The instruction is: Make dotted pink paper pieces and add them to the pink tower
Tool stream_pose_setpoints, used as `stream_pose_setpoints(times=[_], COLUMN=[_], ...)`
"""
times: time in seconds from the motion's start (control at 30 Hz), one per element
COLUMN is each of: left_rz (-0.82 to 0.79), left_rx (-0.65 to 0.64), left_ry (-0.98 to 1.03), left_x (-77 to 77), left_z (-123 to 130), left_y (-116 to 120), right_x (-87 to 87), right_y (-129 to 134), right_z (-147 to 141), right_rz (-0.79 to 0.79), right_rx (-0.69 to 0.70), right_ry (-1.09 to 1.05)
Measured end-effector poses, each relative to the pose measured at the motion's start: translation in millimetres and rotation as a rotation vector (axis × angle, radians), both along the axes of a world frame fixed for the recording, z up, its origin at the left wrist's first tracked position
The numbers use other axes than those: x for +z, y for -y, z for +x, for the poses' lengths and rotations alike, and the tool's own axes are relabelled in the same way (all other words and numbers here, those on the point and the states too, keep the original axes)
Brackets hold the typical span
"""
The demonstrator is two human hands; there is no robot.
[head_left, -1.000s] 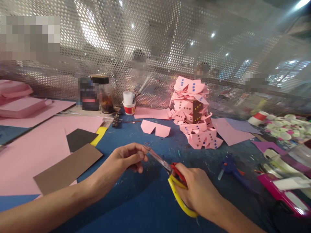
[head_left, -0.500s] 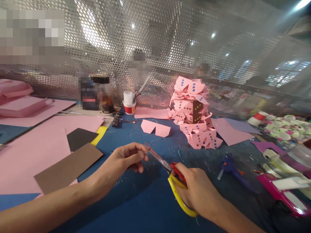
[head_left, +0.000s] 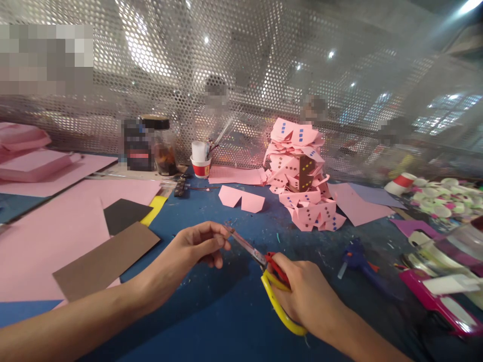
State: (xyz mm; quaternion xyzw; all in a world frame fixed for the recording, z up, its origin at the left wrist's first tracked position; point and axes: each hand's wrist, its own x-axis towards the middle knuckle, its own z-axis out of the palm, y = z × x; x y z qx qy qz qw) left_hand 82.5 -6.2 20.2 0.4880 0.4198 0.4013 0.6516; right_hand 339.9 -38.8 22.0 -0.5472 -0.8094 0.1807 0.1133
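Observation:
My right hand [head_left: 302, 284] is closed around the red and yellow handles of a pair of scissors [head_left: 247, 245], whose blades point up and left. At the blade tips my left hand [head_left: 202, 244] curls its fingers in a pinch; whatever it holds there is too small to make out. Beyond both hands a cut pink paper piece [head_left: 251, 201] with a notch lies on the blue table [head_left: 226, 301]. To its right rises a tall stack of pink folded papers [head_left: 298, 168] marked with small blue, brown and yellow squares.
Brown card [head_left: 107, 259], black card [head_left: 126, 216] and large pink sheets [head_left: 49, 241] spread at the left. A blue glue gun [head_left: 358, 264] and a magenta tape dispenser [head_left: 433, 296] lie at the right. Behind stand a jar [head_left: 165, 151], a paper cup [head_left: 201, 167] and a perforated metal screen [head_left: 241, 65].
Both hands and the scissors stay almost exactly where they were. Nothing on the table has visibly moved.

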Motion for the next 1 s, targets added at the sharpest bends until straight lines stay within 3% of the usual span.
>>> stream_pose_setpoints(times=[1.0], left_rz=[-0.014], left_rx=[-0.017], left_ry=[0.011], left_x=[-2.7], left_z=[-1.2], left_y=[-0.6], right_x=[-6.6], right_y=[-2.9], right_z=[1.1], right_rz=[0.014], right_rx=[-0.003], right_ry=[0.054])
